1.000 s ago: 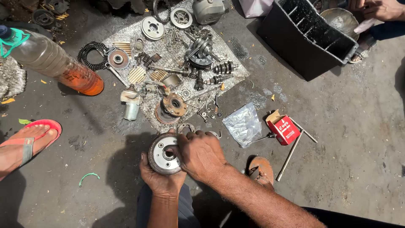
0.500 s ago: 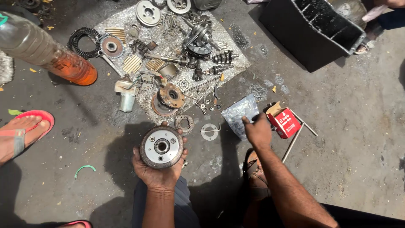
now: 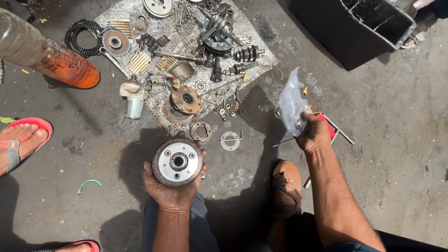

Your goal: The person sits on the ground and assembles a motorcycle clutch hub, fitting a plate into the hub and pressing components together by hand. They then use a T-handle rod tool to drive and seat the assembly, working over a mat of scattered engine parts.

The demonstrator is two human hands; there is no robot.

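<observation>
Cupping the round grey metal clutch drum [image 3: 178, 162] loosely in left hand [image 3: 171, 189] fingers while the right hand [image 3: 313, 134] pinches a crumpled clear plastic bag [image 3: 292, 102], it could tip onto the concrete floor [image 3: 396, 168]

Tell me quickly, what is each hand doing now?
Left hand: closed under the round metal clutch part, holding it.
Right hand: closed on the clear plastic bag, lifted off the ground.
</observation>
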